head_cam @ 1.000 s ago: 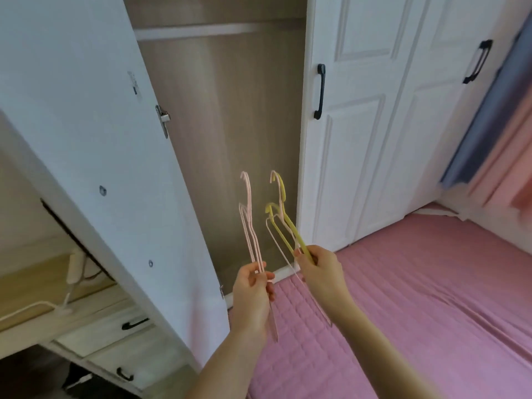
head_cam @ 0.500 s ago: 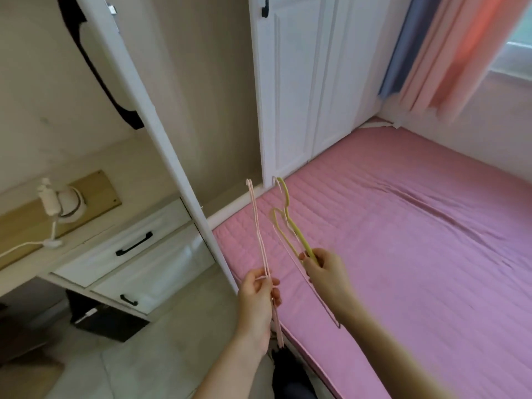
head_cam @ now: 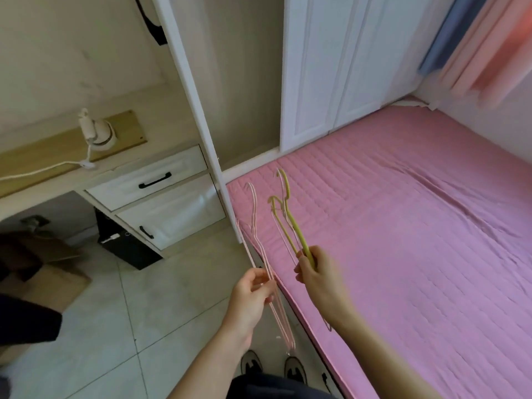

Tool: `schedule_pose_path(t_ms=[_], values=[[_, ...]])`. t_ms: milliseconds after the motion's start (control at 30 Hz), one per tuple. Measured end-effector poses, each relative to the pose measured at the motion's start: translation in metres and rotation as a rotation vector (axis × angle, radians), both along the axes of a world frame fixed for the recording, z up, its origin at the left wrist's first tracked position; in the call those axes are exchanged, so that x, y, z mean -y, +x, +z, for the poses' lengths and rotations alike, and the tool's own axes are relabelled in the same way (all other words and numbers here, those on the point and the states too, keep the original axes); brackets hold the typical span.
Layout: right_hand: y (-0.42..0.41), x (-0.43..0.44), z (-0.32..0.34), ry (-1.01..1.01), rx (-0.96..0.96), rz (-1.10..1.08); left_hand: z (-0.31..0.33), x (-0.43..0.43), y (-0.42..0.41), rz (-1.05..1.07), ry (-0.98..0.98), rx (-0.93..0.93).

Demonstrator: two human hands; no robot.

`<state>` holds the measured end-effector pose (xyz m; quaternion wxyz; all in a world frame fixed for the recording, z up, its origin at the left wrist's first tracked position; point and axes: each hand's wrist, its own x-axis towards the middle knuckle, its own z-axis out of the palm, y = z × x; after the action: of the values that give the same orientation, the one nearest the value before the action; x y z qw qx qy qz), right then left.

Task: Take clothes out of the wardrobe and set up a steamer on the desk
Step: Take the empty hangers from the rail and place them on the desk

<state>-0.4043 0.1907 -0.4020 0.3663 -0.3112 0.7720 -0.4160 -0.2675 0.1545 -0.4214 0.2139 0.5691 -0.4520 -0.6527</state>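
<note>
My left hand [head_cam: 253, 295] pinches thin pink hangers [head_cam: 254, 226] that point up and away, their lower ends hanging past my wrist. My right hand [head_cam: 316, 273] grips yellow-green hangers [head_cam: 290, 214] by their shoulders, hooks up, over the edge of the pink bed [head_cam: 403, 240]. No clothes hang on any of them. The wardrobe [head_cam: 247, 82] stands open ahead, its inside bare where I can see it. A small white steamer [head_cam: 98, 131] with a white cord sits on the wooden desk [head_cam: 43, 151] at the left.
The open wardrobe door [head_cam: 195, 110] stands edge-on between desk and bed. White drawers [head_cam: 155, 182] with black handles sit under the desk, a black box [head_cam: 126, 249] below them. Cardboard boxes [head_cam: 51, 272] lie on the tiled floor at left. Curtains [head_cam: 483, 44] hang at upper right.
My view has tilted down and away from the wardrobe toward the floor and desk. Both hands keep their hangers and have come lower and closer to me.
</note>
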Motion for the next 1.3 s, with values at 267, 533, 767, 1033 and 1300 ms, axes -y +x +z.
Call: schedule_pose_path(t_ms=[267, 533, 767, 1033, 1300], values=[[0.013, -0.024, 0.001, -0.004, -0.032, 0.259, 0.014, -0.037, -0.009, 0.193, -0.031, -0.083], [0.042, -0.031, 0.003, -0.008, -0.021, 0.427, 0.021, -0.058, 0.014, 0.365, 0.012, -0.166], [0.075, -0.017, 0.008, -0.018, -0.078, 0.625, 0.019, -0.055, 0.060, 0.607, 0.076, -0.269], [0.142, 0.013, 0.017, -0.062, -0.086, 0.801, 0.016, -0.001, 0.157, 0.972, 0.251, -0.662], [0.230, 0.059, 0.022, -0.105, -0.083, 0.971, 0.038, 0.045, 0.261, 1.056, 0.307, -0.758]])
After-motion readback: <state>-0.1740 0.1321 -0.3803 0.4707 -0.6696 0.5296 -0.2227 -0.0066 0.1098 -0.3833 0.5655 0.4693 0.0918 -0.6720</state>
